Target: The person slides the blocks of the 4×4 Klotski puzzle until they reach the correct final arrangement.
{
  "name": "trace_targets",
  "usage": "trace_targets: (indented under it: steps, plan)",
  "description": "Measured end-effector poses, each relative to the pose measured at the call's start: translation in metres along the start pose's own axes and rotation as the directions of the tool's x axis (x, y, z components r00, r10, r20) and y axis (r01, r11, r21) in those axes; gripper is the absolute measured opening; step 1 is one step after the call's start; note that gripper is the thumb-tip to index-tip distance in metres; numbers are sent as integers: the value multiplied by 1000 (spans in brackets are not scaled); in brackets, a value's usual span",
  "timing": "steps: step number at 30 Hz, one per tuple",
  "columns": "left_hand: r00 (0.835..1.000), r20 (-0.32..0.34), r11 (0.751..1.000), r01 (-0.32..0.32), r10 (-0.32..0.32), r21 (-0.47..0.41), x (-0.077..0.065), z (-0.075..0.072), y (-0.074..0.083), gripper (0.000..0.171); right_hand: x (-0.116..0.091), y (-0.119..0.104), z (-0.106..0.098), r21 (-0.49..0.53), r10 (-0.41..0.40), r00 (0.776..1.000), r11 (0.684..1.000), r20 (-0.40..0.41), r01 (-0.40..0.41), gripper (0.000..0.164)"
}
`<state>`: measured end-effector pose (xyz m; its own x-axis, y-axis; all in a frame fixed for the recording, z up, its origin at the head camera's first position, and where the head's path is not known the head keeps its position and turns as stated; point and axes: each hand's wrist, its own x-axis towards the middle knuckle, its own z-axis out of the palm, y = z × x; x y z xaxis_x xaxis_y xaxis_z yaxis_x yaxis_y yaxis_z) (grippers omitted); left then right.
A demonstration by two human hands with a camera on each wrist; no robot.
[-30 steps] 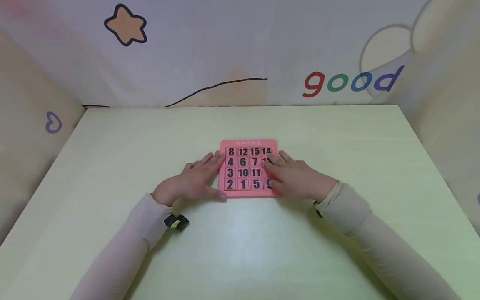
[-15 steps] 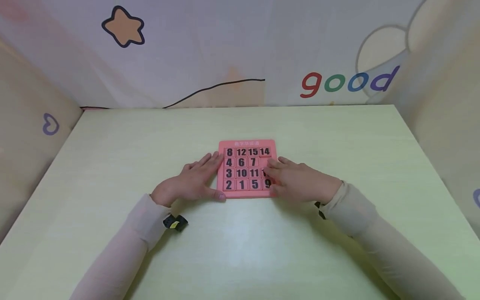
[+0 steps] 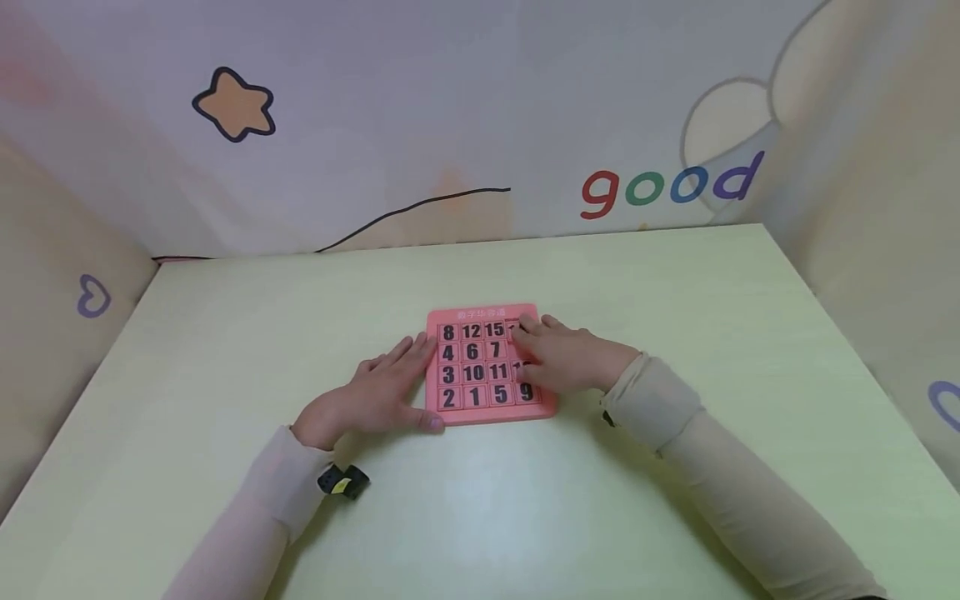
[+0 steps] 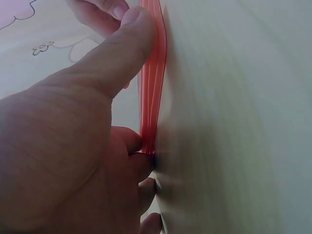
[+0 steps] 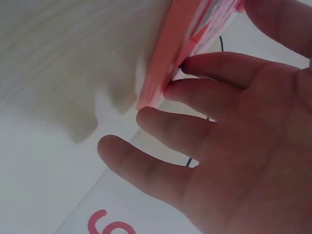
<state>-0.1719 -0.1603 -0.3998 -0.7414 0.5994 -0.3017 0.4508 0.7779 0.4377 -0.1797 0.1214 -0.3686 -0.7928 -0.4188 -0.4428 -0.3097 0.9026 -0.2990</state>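
Note:
A pink sliding number puzzle lies flat on the table, its black-numbered tiles in a square grid. My left hand rests at its left side, fingers spread along the edge and thumb by the lower-left corner. From the right, my right hand reaches over the last column. Its fingertips touch the top-right tile, whose number is mostly covered. Just below that tile a pink gap partly shows. In the right wrist view, the fingers of the right hand are extended, some against the puzzle's side.
The pale green table extends around the puzzle. Behind it stands a printed backdrop with a star and the word "good". A small black device with a yellow mark sits at the left wrist.
A tile in the right column has slid down one row, leaving a gap above it. My right fingertips have then shifted up to the top-right tile. The head view has tilted slightly; the left hand stays.

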Motion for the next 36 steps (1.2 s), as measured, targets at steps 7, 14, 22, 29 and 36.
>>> trace_targets:
  steps: [7,14,22,29,36]
  plan:
    - [1000,-15,1000,2,-2,-29,1,2,-1,117,-15,-10,-2,-25,-43,998,999,38,44,55]
    - [1000,-23,1000,2,-3,-27,0,4,0,117,-5,-18,3,-23,-33,997,999,-72,31,65]
    - [1000,-31,999,-1,0,-40,-2,5,0,115,8,-29,4,-52,-6,1000,999,-24,5,65]
    - [999,-31,1000,-9,8,-25,-3,5,-2,115,7,-25,1,-60,-21,999,998,-37,18,65]
    - [999,-26,999,-25,24,-20,-2,5,-1,115,4,-7,-9,-54,47,999,997,-22,-48,56]
